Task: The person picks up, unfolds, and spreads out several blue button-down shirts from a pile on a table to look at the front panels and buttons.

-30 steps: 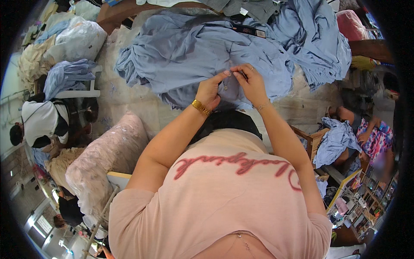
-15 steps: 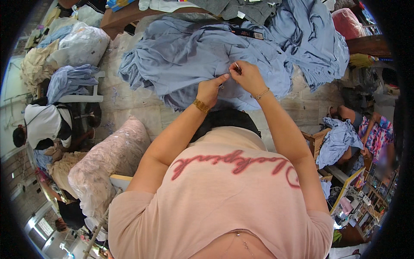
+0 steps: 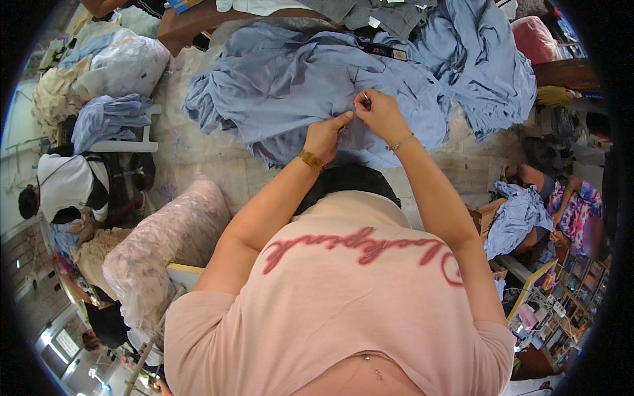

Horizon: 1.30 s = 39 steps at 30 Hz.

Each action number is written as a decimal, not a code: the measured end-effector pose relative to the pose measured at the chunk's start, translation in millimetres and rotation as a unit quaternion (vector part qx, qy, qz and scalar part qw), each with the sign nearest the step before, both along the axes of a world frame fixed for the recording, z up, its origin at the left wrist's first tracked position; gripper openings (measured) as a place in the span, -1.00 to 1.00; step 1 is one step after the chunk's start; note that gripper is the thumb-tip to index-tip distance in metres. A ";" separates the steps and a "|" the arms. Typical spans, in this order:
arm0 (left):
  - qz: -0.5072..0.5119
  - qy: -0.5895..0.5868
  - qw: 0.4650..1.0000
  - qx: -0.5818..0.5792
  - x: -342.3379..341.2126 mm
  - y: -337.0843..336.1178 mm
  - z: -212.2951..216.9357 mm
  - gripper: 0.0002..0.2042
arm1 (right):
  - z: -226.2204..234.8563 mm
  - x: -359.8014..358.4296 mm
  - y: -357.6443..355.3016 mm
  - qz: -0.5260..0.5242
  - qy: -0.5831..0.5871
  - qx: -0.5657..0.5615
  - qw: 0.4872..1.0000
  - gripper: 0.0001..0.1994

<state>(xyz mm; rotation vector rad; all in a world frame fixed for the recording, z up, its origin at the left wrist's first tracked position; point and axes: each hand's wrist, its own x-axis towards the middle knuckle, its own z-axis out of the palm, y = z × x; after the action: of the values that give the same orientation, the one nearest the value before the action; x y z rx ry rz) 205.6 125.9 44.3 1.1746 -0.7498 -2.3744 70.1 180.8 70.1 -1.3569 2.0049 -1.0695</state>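
A heap of light blue garments (image 3: 284,86) lies spread in front of me. My left hand (image 3: 325,140), with a gold watch at the wrist, pinches the near edge of the blue cloth between thumb and fingers. Close beside it on the right, my right hand (image 3: 382,117) is closed, its fingertips together round something small and dark that I cannot make out. The two hands are nearly touching over the cloth. A black hang tag (image 3: 384,51) rests on the garments beyond my hands.
Grey cloth (image 3: 389,20) lies behind the heap. A lumpy, pale wrapped bundle (image 3: 168,241) stands at my left, beyond it a white chair (image 3: 125,146) with blue cloth. One person (image 3: 72,181) sits at left; another (image 3: 578,211) at right has blue cloth before them.
My right hand's fingertips have turned and lifted slightly, and the small dark thing in them shows less. My left hand keeps its pinch on the cloth, almost unmoved.
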 end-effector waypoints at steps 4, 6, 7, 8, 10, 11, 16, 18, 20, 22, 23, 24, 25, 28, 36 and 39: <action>0.002 0.022 0.999 0.038 0.9 -2.3 6.2 -0.81 | -1.2 -5.0 1.8 -0.060 -0.270 0.090 0.957 -0.87; 0.005 0.022 0.998 0.058 -1.1 -1.9 10.1 -0.83 | -2.0 -6.8 7.0 -0.059 -0.348 0.074 0.933 -0.85; 0.006 0.021 0.997 0.068 -1.9 -1.9 11.6 -0.84 | -2.0 -6.1 9.1 -0.059 -0.385 0.066 0.918 -0.84; 0.004 0.027 0.997 0.079 -1.9 -2.8 13.0 -0.85 | -1.9 -4.6 10.5 -0.061 -0.380 0.066 0.921 -0.84; 0.000 0.039 0.994 0.100 -2.7 -5.5 14.4 -0.87 | 2.4 -1.9 11.1 -0.065 -0.368 0.066 0.925 -0.85; 0.006 0.043 0.994 0.105 -3.7 -6.6 12.9 -0.87 | 3.0 -1.9 11.1 -0.062 -0.358 0.066 0.929 -0.85; 0.019 0.026 0.995 0.092 -5.4 -4.8 6.0 -0.83 | 3.5 -0.8 10.9 -0.053 -0.237 0.055 0.969 -0.83; 0.025 0.011 0.997 0.070 -5.7 -0.8 5.2 -0.82 | 4.9 6.1 6.9 -0.057 -0.062 0.026 0.996 -0.82; 0.030 0.008 0.998 0.063 -4.8 0.6 4.4 -0.81 | 4.8 12.8 2.3 -0.058 0.034 0.020 0.998 -0.81; 0.034 0.019 0.997 0.067 -3.9 -1.2 3.4 -0.81 | 4.0 13.3 -3.5 -0.058 0.050 0.035 0.996 -0.80; 0.031 0.011 0.997 0.065 -4.6 -1.1 1.2 -0.80 | 1.1 11.6 -4.7 -0.069 0.038 0.038 0.996 -0.80; 0.029 0.003 0.998 0.063 -4.9 -1.4 -0.9 -0.80 | -2.0 10.9 -6.7 -0.079 0.027 0.040 0.996 -0.81; 0.027 -0.005 0.998 0.060 -5.3 -1.5 -2.8 -0.80 | -4.3 10.0 -7.3 -0.089 0.015 0.042 0.995 -0.81; 0.052 0.017 0.996 0.066 -5.5 0.3 -4.7 -0.79 | -2.8 9.7 0.8 -0.056 -0.022 0.017 0.998 -0.81; 0.021 -0.008 0.998 0.067 -1.9 0.7 1.1 -0.82 | -4.1 6.5 -4.0 -0.114 -0.175 0.084 0.974 -0.84; 0.031 0.021 0.995 0.095 -3.6 -2.1 1.8 -0.83 | -10.6 5.0 3.4 -0.166 -0.336 0.045 0.926 -0.82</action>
<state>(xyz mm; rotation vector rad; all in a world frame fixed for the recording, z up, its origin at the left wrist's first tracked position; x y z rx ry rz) 202.0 123.8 46.1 1.1999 -0.4752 -2.4533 75.0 184.1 59.5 -0.4885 1.7399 -1.3402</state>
